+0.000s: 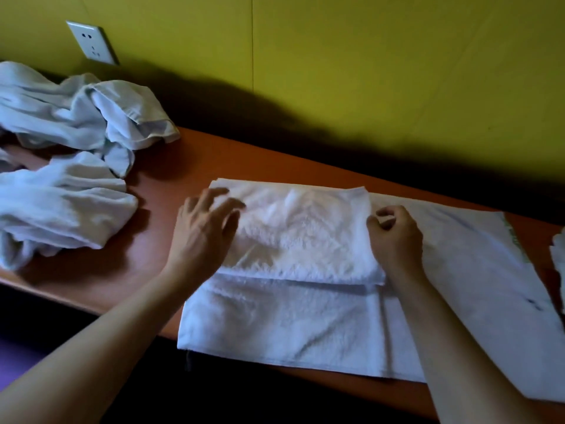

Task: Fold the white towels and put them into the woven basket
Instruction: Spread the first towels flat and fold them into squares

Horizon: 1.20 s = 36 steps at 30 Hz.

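Note:
A white towel (293, 316) lies on the orange-brown table (189, 160), its far half doubled over into a thicker folded layer (302, 234). My left hand (204, 231) rests with spread fingers on the folded layer's left edge. My right hand (394, 237) sits at the layer's right edge with its fingers curled, pinching the towel's edge. A heap of crumpled white towels (70, 154) lies at the table's left. No woven basket is in view.
A flat white sheet (477, 280) lies under and to the right of the towel, reaching the table's front edge. Another bit of white cloth (559, 258) shows at the right border. A yellow-green wall with a socket (91, 42) stands behind.

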Tool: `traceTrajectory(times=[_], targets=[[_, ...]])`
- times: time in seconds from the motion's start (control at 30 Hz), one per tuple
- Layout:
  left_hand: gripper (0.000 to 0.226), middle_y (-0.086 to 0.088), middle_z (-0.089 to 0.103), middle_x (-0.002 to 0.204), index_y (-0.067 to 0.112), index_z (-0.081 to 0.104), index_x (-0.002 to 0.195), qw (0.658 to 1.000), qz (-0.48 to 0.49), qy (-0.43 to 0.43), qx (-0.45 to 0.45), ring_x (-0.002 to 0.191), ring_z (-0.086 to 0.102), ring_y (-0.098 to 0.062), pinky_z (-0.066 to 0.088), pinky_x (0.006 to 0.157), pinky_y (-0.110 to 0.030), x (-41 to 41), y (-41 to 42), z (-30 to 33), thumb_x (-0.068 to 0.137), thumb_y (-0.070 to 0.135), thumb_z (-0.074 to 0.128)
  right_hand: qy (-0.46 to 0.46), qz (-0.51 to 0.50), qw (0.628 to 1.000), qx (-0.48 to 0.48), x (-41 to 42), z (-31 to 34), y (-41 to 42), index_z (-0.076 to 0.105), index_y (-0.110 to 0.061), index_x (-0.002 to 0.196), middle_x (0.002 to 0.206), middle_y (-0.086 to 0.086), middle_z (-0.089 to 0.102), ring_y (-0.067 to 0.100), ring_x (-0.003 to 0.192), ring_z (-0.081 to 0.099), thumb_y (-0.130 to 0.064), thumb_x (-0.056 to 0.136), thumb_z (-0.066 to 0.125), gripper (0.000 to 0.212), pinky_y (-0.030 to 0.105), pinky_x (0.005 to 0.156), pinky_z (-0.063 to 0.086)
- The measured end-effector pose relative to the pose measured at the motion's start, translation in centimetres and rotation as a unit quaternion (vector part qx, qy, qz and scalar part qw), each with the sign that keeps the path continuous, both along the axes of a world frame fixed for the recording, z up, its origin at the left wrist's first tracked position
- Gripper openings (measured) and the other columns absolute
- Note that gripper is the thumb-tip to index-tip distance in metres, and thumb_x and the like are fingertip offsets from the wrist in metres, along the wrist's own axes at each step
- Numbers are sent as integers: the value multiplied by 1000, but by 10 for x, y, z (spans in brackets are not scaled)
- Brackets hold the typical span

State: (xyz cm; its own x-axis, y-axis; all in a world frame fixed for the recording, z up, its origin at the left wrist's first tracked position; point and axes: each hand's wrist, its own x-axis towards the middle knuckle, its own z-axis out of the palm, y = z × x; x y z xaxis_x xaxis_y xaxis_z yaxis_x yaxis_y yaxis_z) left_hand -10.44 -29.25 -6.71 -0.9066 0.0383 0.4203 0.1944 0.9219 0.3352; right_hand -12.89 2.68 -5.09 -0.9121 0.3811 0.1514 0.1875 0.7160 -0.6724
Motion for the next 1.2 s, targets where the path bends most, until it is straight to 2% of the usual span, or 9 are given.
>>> traceTrajectory(times=[0.13,0.3,0.4,0.5,0.63,0.77,0.9,1.03,1.2], targets=[[20,-4,56,133,33,68,114,994,-21,-53,-92,109,53,-32,43,85,-44,47,6,0,97,30,59,-75,-23,997,20,45,-1,3,58,-13,97,89,6,64,24,79,54,-43,95,61,30,28,71,36],[42,1,48,147,44,53,134,985,1,-155,-74,131,46,-31,44,95,-50,71,-4,-15,93,45,43,-210,-47,975,-55,62,1,1,63,-11,88,83,8,65,28,78,59,-59,86,64,48,34,71,46],[45,2,41,155,47,46,141,981,-3,-185,-51,142,36,-31,42,102,-51,73,-4,-18,97,43,52,-236,-110,936,-239,57,12,-3,71,-3,79,68,15,66,28,56,56,-44,77,80,41,33,55,44],[44,2,42,156,46,48,140,982,1,-185,-27,143,36,-31,40,106,-49,74,-2,-12,97,40,55,-202,-113,925,-300,51,18,-11,73,-5,82,78,18,71,29,61,59,-27,76,82,25,34,55,44],[42,2,40,156,36,52,138,981,-5,-191,39,143,37,-30,37,108,-46,72,-5,-11,97,30,56,-80,-57,983,-158,39,33,-41,65,-5,69,67,13,66,28,65,61,-38,73,70,34,44,63,50],[39,-11,44,142,21,60,123,974,32,-162,156,122,51,-36,44,100,-42,72,-15,-10,86,13,70,1,22,997,-77,30,56,-98,60,-7,68,66,14,64,25,67,59,-26,87,68,28,32,60,36],[32,-2,56,110,25,64,116,942,101,-173,270,94,59,-25,51,87,-38,68,-32,-10,86,16,73,79,127,989,-1,31,64,-169,46,-12,65,60,6,43,27,59,43,-23,89,66,33,31,57,22],[15,12,66,90,22,66,107,909,126,-183,352,83,63,-9,41,66,-3,63,-51,-8,93,19,67,32,216,975,29,39,46,-226,54,-16,71,71,4,52,31,69,56,-28,89,63,24,28,61,32],[18,11,70,92,27,67,105,893,126,-191,388,91,66,-11,43,72,-22,61,-58,-7,103,29,50,-65,270,952,128,52,32,-257,67,-12,108,101,9,60,30,94,62,-41,97,56,32,32,73,45]])
